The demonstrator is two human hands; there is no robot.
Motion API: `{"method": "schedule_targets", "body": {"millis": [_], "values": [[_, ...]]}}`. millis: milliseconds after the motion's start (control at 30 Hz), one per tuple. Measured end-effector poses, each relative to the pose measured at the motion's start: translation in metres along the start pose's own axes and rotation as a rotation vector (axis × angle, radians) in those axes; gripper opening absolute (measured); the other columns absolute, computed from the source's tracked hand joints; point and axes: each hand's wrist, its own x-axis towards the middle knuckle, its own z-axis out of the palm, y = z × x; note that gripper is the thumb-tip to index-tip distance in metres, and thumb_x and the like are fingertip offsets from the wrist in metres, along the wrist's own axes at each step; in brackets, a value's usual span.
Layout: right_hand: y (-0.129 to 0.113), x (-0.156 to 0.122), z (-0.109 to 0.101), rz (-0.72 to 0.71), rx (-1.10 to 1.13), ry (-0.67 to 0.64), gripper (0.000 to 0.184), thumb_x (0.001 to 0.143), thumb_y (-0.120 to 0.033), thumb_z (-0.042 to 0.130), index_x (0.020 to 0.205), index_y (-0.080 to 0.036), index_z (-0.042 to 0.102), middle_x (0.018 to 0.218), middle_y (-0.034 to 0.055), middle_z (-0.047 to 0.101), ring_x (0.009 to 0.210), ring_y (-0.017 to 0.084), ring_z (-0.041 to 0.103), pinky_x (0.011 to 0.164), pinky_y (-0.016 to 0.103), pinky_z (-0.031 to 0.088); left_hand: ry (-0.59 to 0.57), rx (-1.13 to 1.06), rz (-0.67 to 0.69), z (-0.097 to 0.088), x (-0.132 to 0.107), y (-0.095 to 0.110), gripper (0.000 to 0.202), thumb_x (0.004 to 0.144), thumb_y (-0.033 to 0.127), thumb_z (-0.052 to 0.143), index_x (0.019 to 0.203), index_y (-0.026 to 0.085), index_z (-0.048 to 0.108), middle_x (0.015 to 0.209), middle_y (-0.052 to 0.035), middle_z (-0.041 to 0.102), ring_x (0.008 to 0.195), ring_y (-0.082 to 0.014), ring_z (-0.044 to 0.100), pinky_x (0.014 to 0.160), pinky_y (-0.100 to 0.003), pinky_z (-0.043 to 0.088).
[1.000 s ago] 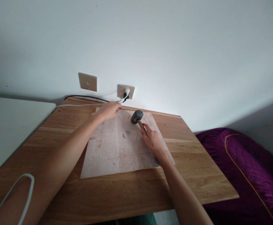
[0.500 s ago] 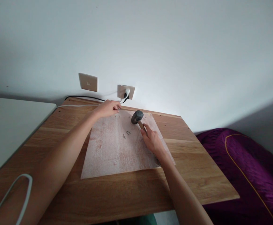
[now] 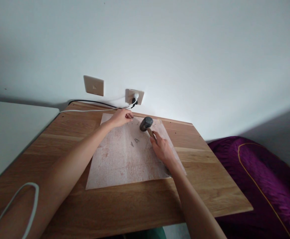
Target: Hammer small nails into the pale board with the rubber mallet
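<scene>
A pale, reddish-stained board lies flat on the wooden table. My right hand is wrapped round the wooden handle of a hammer, whose dark head rests on the board's far part. My left hand is at the board's far edge, its fingers pinched together on something too small to make out. A few small nails lie loose on the board between my two hands.
A wall socket with a white and a black plug sits just behind the table; its cables run left along the far edge. A blank wall plate, a white surface on the left, a white cord loop, and purple bedding on the right.
My left hand has shifted a little to the right along the board's far edge, toward the hammer head, its fingers closing into a pinch. The right hand and hammer have stayed put.
</scene>
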Motion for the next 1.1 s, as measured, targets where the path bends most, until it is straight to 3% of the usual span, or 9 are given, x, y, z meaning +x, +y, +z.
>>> {"method": "schedule_targets", "body": {"millis": [133, 300, 467, 800, 1100], "values": [[0.001, 0.001, 0.001, 0.006, -0.001, -0.004, 0.043, 0.108, -0.030, 0.044, 0.147, -0.017, 0.057, 0.108, 0.0142, 0.080, 0.103, 0.028, 0.076, 0.080, 0.029, 0.051, 0.024, 0.016, 0.009, 0.004, -0.001, 0.000, 0.019, 0.083, 0.022, 0.071, 0.100, 0.017, 0.078, 0.080, -0.0033, 0.077, 0.078, -0.0203, 0.071, 0.080, -0.032, 0.053], [0.002, 0.001, 0.002, 0.000, -0.005, 0.000, 0.042, 0.108, -0.030, 0.044, 0.146, -0.017, 0.058, 0.106, 0.0144, 0.080, 0.101, 0.029, 0.076, 0.079, 0.029, 0.050, 0.027, -0.073, -0.020, 0.010, -0.003, 0.001, 0.010, 0.086, 0.021, 0.068, 0.093, 0.017, 0.074, 0.086, -0.0058, 0.080, 0.082, -0.0213, 0.075, 0.076, -0.029, 0.054], [0.000, 0.001, 0.000, 0.007, -0.012, -0.004, 0.044, 0.108, -0.030, 0.043, 0.149, -0.016, 0.056, 0.107, 0.0154, 0.080, 0.102, 0.030, 0.076, 0.078, 0.030, 0.050, 0.043, -0.069, 0.002, 0.013, -0.002, 0.000, 0.025, 0.089, 0.014, 0.059, 0.108, 0.017, 0.074, 0.089, -0.0051, 0.081, 0.084, -0.0209, 0.076, 0.081, -0.030, 0.055], [0.001, 0.000, 0.001, 0.008, -0.009, -0.009, 0.045, 0.108, -0.031, 0.043, 0.149, -0.017, 0.055, 0.105, 0.0147, 0.080, 0.101, 0.030, 0.076, 0.078, 0.030, 0.050, 0.073, -0.076, 0.094, 0.017, -0.001, -0.007, 0.010, 0.085, 0.023, 0.069, 0.088, 0.018, 0.078, 0.093, -0.0057, 0.081, 0.087, -0.0211, 0.073, 0.084, -0.032, 0.055], [0.002, 0.001, 0.001, 0.012, -0.017, -0.015, 0.044, 0.108, -0.032, 0.043, 0.149, -0.019, 0.055, 0.105, 0.0136, 0.080, 0.100, 0.029, 0.076, 0.076, 0.029, 0.050, 0.126, -0.122, 0.055, 0.025, 0.000, -0.014, 0.007, 0.081, 0.018, 0.070, 0.083, 0.018, 0.076, 0.084, -0.0039, 0.079, 0.080, -0.0196, 0.072, 0.079, -0.030, 0.054]]}}
